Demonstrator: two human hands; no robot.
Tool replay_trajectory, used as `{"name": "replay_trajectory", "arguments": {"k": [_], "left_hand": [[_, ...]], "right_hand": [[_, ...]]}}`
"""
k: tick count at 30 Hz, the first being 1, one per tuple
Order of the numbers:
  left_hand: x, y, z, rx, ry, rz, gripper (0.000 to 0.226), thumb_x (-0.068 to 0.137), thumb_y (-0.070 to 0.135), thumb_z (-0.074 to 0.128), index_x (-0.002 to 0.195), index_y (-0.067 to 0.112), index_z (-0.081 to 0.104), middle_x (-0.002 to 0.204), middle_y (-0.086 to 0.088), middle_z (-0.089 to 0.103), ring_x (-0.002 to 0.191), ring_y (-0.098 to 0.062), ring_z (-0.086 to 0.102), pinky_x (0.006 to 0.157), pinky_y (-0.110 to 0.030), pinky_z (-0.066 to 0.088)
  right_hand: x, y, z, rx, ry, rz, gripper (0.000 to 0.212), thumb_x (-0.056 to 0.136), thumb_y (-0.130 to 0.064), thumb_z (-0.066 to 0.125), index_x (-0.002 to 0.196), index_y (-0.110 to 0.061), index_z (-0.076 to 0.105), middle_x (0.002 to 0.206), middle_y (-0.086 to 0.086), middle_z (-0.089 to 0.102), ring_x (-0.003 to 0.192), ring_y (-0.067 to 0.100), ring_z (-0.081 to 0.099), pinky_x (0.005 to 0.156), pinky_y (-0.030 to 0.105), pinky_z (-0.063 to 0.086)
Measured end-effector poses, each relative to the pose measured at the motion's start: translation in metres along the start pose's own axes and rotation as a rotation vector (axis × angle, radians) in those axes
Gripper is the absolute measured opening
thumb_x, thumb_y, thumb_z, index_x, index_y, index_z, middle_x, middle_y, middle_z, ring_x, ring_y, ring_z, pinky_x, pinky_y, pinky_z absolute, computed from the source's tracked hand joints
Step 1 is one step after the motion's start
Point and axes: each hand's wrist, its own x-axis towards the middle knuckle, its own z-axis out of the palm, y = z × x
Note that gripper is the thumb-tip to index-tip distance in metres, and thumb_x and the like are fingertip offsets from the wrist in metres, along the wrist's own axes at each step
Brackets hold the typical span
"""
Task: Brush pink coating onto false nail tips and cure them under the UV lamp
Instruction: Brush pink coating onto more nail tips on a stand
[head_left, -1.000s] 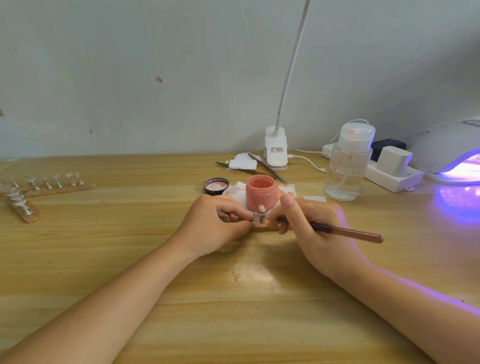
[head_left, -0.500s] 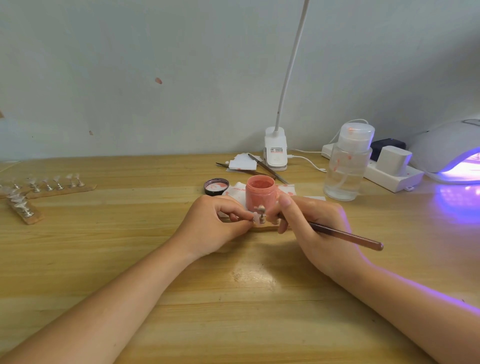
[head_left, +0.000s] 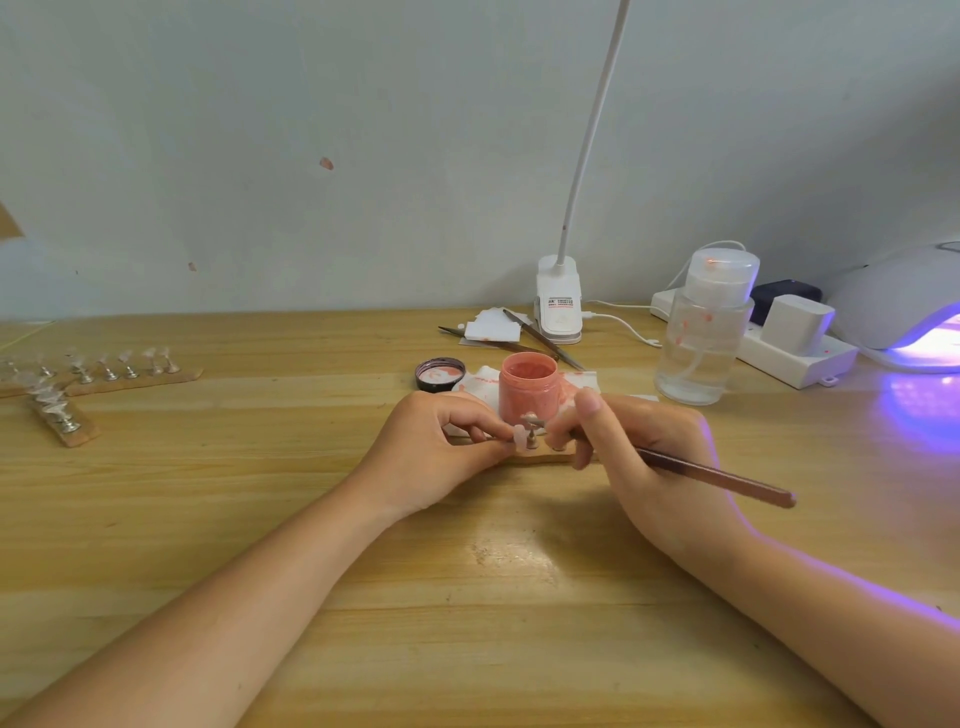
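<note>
Two hands meet at the middle of the table (head_left: 363, 597), just in front of the open pink jar (head_left: 529, 388). My left hand (head_left: 434, 449) has its fingers curled in, pinching a small nail tip (head_left: 519, 431) that sits on a short metal stand on a wooden strip (head_left: 540, 457). My right hand (head_left: 644, 457) grips the brush (head_left: 717, 477) like a pen, fingers wrapped round the handle, whose back end points out to the right; the bristle end is hidden behind the fingers, close to the nail tip. The jar's black lid (head_left: 439, 374) lies just left of the jar, inside up. At the far right the UV lamp (head_left: 904, 301) glows violet, well apart from the hands. At the far left, more strips of nail tips on stands (head_left: 104, 369) lie on the table. A clear pump bottle (head_left: 701, 332) stands between jar and lamp.
</note>
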Motion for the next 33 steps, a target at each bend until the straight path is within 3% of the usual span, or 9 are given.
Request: {"name": "replay_trajectory", "arguments": {"k": [3,7,10,15,19,22,27,30,33], "left_hand": [[-0.0004,0.0,0.0001,-0.006,0.004,0.001,0.024,0.071,-0.001,0.073,0.075,0.023,0.07,0.07,0.003,0.063,0.068,-0.011,0.054,0.066,-0.018,0.042],[0.0002,0.0004,-0.0002,-0.004,0.007,-0.01,0.026,0.072,0.0,0.072,0.071,0.025,0.069,0.07,0.005,0.063,0.068,-0.008,0.053,0.065,-0.015,0.041],[0.0001,0.0006,-0.0001,-0.017,0.005,-0.019,0.018,0.072,0.001,0.073,0.075,0.019,0.071,0.07,0.003,0.064,0.067,-0.008,0.053,0.062,-0.014,0.039],[0.0001,-0.0001,-0.0004,-0.041,0.005,-0.032,0.018,0.072,0.0,0.073,0.076,0.017,0.072,0.07,0.003,0.064,0.065,-0.006,0.051,0.061,-0.013,0.038],[-0.0005,0.0012,-0.0001,-0.053,0.002,-0.028,0.016,0.072,-0.001,0.072,0.077,0.014,0.072,0.07,0.001,0.065,0.065,-0.006,0.051,0.061,-0.012,0.039],[-0.0003,0.0012,-0.0005,-0.057,0.015,-0.042,0.016,0.072,-0.001,0.072,0.076,0.015,0.073,0.069,0.004,0.064,0.063,-0.002,0.05,0.059,-0.01,0.037],[0.0002,0.0001,-0.0005,-0.055,0.015,-0.025,0.013,0.071,-0.002,0.072,0.076,0.01,0.073,0.073,0.0,0.065,0.065,-0.004,0.053,0.062,-0.011,0.039],[0.0002,-0.0002,-0.0007,-0.092,0.042,-0.015,0.006,0.07,0.002,0.074,0.074,0.005,0.073,0.071,0.002,0.066,0.063,-0.001,0.053,0.058,-0.01,0.039],[0.0003,-0.0005,-0.0007,-0.097,0.101,0.003,0.011,0.068,0.006,0.075,0.065,0.015,0.07,0.068,0.008,0.065,0.064,0.003,0.055,0.059,-0.007,0.039]], "right_hand": [[-0.0001,-0.0006,0.0011,0.029,-0.022,0.086,0.042,0.091,-0.043,0.048,0.061,-0.021,0.068,0.055,-0.004,0.063,0.05,0.006,0.056,0.054,0.024,0.047],[0.0001,-0.001,0.0005,0.049,0.017,0.027,0.036,0.092,-0.031,0.046,0.065,-0.02,0.068,0.058,0.003,0.064,0.051,0.01,0.056,0.053,0.026,0.046],[0.0,-0.0002,0.0011,0.061,-0.017,0.082,0.045,0.09,-0.041,0.045,0.064,-0.014,0.07,0.058,0.004,0.065,0.051,0.013,0.058,0.054,0.029,0.048],[0.0004,-0.0004,0.001,0.093,0.015,0.04,0.042,0.094,-0.03,0.044,0.068,-0.01,0.07,0.059,0.002,0.064,0.051,0.01,0.056,0.054,0.014,0.042],[-0.0002,-0.0007,0.0007,0.135,-0.02,0.113,0.051,0.092,-0.041,0.044,0.062,-0.009,0.07,0.054,0.008,0.063,0.048,0.018,0.056,0.05,0.021,0.044],[0.0004,-0.0003,0.0007,0.119,0.025,0.055,0.045,0.093,-0.031,0.043,0.064,-0.008,0.069,0.057,0.005,0.064,0.049,0.015,0.055,0.052,0.018,0.042],[0.0,0.0001,0.0008,0.12,-0.043,0.134,0.053,0.088,-0.048,0.044,0.058,-0.011,0.068,0.051,0.006,0.062,0.043,0.011,0.053,0.05,0.017,0.042],[-0.0008,0.0009,-0.0011,0.143,0.024,0.099,0.048,0.088,-0.035,0.042,0.058,-0.009,0.068,0.051,0.009,0.062,0.043,0.011,0.052,0.048,0.019,0.043],[0.0013,0.001,-0.0019,0.129,0.086,0.019,0.037,0.09,-0.026,0.044,0.064,-0.015,0.066,0.058,0.005,0.064,0.048,0.009,0.054,0.052,0.016,0.042]]}}
